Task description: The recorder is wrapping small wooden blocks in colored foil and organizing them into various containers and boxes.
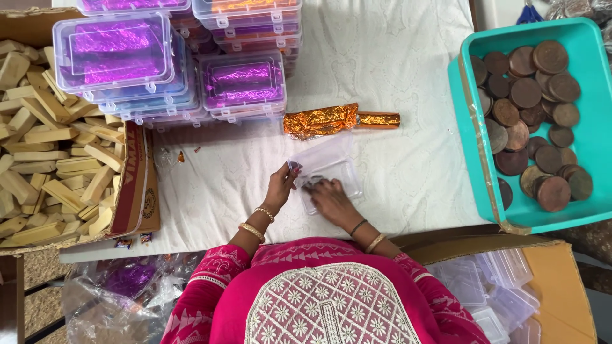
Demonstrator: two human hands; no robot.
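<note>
A small clear plastic box (328, 169) lies open on the white cloth of the worktop (395, 76), close to the near edge and roughly midway along it. Its hinged lid stands tilted up toward the far side. The right hand (331, 199) rests inside the box tray, fingers pressed down on a small dark item that is too hidden to identify. The left hand (280, 186) pinches the left rim of the box between thumb and fingertips. Both wrists carry gold bangles, and the right wrist also carries a dark band.

Just beyond the box, toward the middle of the worktop, lies an orange foil wrap (322, 120), crumpled, with a narrow rolled end pointing right. At the far left corner stand stacks of closed clear boxes lined with purple foil (115, 54); further stacks beside them hold orange foil (252, 7).

At the left edge sits an open cardboard carton (137, 185) filled with pale wooden blocks (44, 140). At the right edge sits a teal plastic tub (475, 153) holding round brown discs (535, 114). Below the near right corner, a second carton (561, 280) holds empty clear boxes (491, 293). Below the near left corner lies a clear bag with purple foil (124, 283).
</note>
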